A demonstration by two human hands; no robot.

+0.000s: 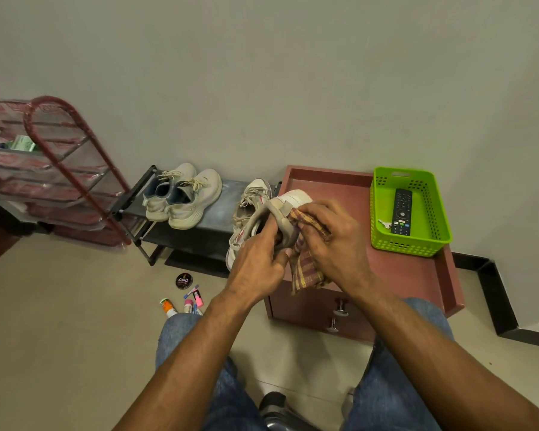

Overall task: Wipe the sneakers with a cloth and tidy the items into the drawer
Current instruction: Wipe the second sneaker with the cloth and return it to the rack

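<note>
Green basket (383, 213): remote (402, 213), maybe keys (385, 224); hands wiping sneaker (288, 206).

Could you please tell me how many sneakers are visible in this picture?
4. A beige pair, one sneaker beside the other, sits on the low rack; a third rests at its right end; the fourth is in the left hand. Others may be hidden.

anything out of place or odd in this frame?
Yes. Small items lie loose on the floor beside the cabinet: a polish tin, an orange-capped tube and some pink and blue items, none yet in a drawer. No spill or damage shows.
</note>
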